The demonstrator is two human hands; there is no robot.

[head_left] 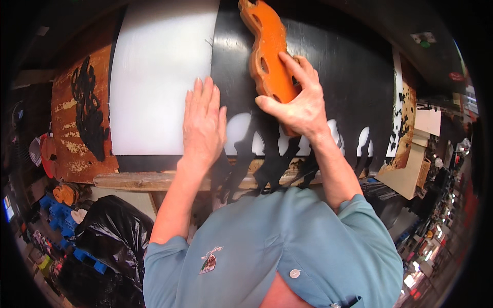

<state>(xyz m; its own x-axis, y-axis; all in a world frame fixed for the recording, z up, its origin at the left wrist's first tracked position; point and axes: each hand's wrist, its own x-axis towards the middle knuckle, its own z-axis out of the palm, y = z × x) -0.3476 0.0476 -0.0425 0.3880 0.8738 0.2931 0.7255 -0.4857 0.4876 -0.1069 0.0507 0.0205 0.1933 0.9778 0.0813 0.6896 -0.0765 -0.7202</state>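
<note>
My right hand (298,102) grips the near end of an orange wavy-edged cutting die (272,41), thumb on its left side and fingers along its right. The die is a thick block with oval slots along its edges, and it lies over a black sheet (349,66). Along the near edge of this sheet are several rounded cut-outs with white showing through, and dark strips hang between them. My left hand (203,120) is open, its fingers stretched out flat where the white board (154,77) meets the black sheet. My right palm hides the die's near tip.
A wooden rail (149,180) runs along the table's near edge. Black scraps (87,102) lie on a worn brown board (64,133) at the left. Below left are a black plastic bag (115,231) and blue crates (56,215). A pale panel (405,177) leans at the right.
</note>
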